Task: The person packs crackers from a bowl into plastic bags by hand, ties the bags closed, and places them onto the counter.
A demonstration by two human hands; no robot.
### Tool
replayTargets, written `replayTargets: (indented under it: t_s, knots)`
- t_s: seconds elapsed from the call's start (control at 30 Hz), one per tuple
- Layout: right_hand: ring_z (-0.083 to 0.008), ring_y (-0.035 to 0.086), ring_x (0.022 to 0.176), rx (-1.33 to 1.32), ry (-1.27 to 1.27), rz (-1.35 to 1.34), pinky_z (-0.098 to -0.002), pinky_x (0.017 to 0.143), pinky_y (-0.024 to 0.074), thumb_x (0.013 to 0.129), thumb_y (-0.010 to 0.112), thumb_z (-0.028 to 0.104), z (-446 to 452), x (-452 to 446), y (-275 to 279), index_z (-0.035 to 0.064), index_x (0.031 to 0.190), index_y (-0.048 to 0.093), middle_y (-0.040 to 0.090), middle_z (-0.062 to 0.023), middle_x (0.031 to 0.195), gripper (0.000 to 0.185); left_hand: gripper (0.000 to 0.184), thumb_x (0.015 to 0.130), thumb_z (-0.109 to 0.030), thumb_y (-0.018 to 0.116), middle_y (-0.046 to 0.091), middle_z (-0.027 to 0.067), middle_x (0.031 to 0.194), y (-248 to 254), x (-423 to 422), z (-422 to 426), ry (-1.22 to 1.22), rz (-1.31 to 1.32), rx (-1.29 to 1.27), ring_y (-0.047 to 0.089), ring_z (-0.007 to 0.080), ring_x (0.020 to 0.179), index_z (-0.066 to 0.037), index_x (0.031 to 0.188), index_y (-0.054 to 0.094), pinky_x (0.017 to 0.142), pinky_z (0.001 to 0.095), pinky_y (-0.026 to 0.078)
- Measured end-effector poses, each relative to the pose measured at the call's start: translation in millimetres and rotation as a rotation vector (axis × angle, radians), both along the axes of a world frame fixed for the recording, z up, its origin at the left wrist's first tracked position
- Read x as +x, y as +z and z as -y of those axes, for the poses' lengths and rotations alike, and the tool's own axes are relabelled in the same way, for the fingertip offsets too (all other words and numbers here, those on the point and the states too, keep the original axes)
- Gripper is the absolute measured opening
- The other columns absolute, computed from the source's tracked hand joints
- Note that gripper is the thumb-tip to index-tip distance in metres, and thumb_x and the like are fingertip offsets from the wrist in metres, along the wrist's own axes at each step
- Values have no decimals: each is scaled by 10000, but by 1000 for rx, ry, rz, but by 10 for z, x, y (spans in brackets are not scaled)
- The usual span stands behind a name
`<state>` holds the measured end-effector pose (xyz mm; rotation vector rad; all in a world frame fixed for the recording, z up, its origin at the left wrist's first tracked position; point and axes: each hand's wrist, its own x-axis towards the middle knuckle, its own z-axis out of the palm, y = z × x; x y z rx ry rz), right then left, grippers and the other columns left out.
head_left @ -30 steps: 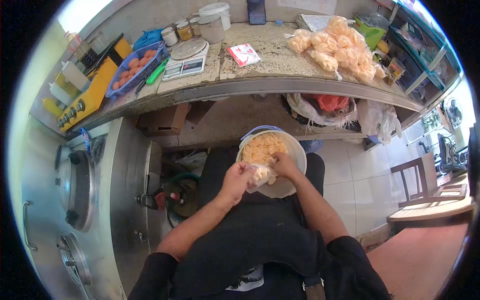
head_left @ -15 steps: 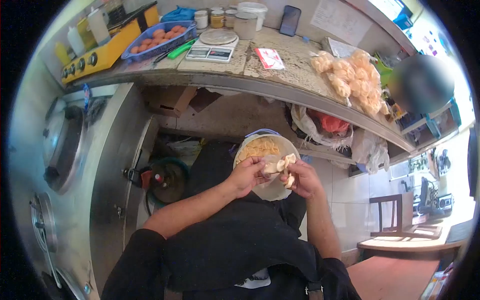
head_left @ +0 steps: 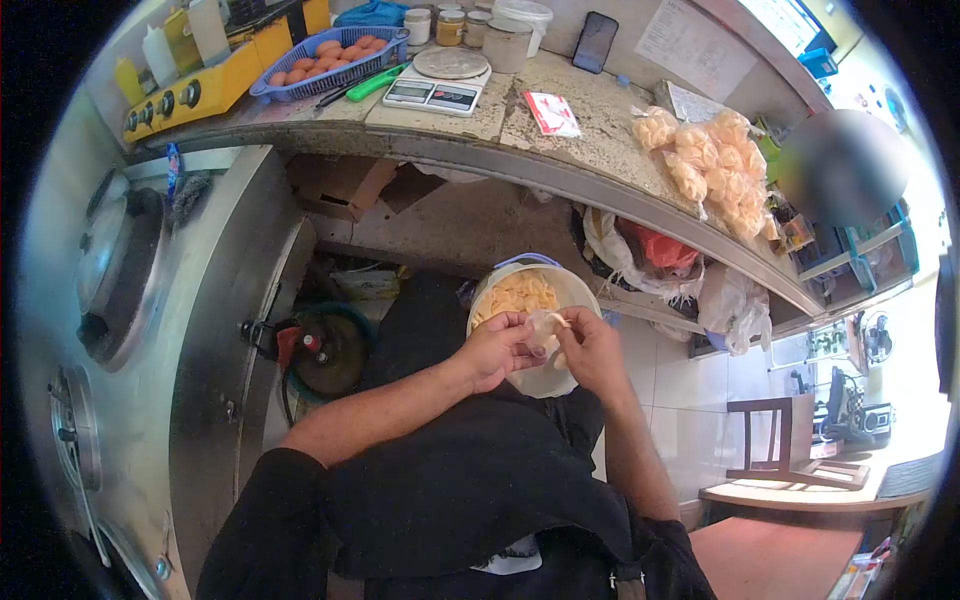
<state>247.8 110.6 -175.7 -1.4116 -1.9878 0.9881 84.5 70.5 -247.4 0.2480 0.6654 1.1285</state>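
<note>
A white bucket (head_left: pixel 582 290) stands between the person's knees, with pale orange pieces (head_left: pixel 522 292) inside. Above its near part, my left hand (head_left: pixel 497 350) is closed on a small clear plastic bag (head_left: pixel 543 327). My right hand (head_left: pixel 590 350) pinches at the bag's other side, its fingers closed together; pale pieces show at the fingertips. On the counter (head_left: pixel 600 110) at the right lies a pile of filled, tied bags (head_left: pixel 725 165) of similar pale orange pieces.
A digital scale (head_left: pixel 435 94), blue basket of eggs (head_left: pixel 325 64), green-handled knife (head_left: pixel 376 83), jars, phone (head_left: pixel 594 42) and red-white packet (head_left: pixel 552 114) are on the counter. Plastic bags (head_left: pixel 735 305) hang below. A blurred round area covers the far right.
The view has turned rightward. My right hand has come up from the pieces in the bucket to the bag, and the pieces it held apart half a second ago are now at the bag.
</note>
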Motion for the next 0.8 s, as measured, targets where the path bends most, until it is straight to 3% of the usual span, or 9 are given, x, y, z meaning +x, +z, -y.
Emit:
replayTargets:
  t_s: [0.1, 0.2, 0.4, 0.5, 0.6, 0.7, 0.8]
  knots:
    - [-215, 668, 710, 34, -6, -15, -321, 662, 518, 818, 659, 130, -36, -11, -31, 17, 1022, 645, 680, -163, 794, 234, 190, 961, -147, 513, 565, 131, 1074, 70, -20, 9, -10, -6, -32, 621, 265, 947, -42, 1105, 448, 874, 451, 540]
    - [-257, 678, 771, 119, -11, 183, -333, 702, 524, 791, 656, 134, 10, -26, 216, 19, 992, 657, 678, -171, 858, 232, 178, 962, -144, 510, 568, 137, 1064, 72, -23, 12, 7, 12, -42, 625, 276, 945, -45, 1097, 450, 879, 457, 535]
    - [-284, 651, 779, 297, 115, 419, -366, 726, 511, 751, 687, 164, 20, -72, -29, 47, 935, 689, 654, -154, 860, 218, 183, 965, -154, 506, 564, 145, 1063, 76, 11, 27, -16, -5, -9, 627, 296, 948, -58, 1106, 438, 879, 463, 531]
    - [-239, 650, 769, 247, 104, 233, -343, 692, 516, 815, 650, 151, -7, -35, 10, 23, 989, 677, 658, -120, 845, 218, 182, 968, -151, 497, 563, 145, 1061, 24, -27, 22, -17, -25, -31, 630, 298, 946, -65, 1112, 426, 877, 469, 528]
    - [-176, 642, 813, -402, 0, -273, -299, 713, 523, 851, 623, 102, -132, 108, 4, -26, 1101, 612, 639, -83, 931, 281, 181, 975, -162, 486, 564, 148, 1070, 30, -30, 19, -7, 0, -49, 633, 297, 944, -69, 1115, 420, 873, 471, 528]
    - [-132, 622, 853, -596, -92, -612, -263, 744, 524, 889, 574, 67, -149, 115, 0, -48, 1156, 564, 601, -58, 1010, 291, 174, 979, -172, 477, 566, 154, 1080, 63, 4, 29, -19, 26, -41, 637, 303, 935, -70, 1107, 420, 869, 469, 531]
    - [-148, 627, 892, -603, -51, -660, -283, 778, 530, 886, 565, 54, -136, 144, -69, -38, 1193, 544, 594, -82, 1063, 320, 171, 980, -178, 474, 568, 161, 1095, 41, -2, 25, -26, 33, -45, 637, 314, 943, -74, 1102, 415, 865, 470, 532]
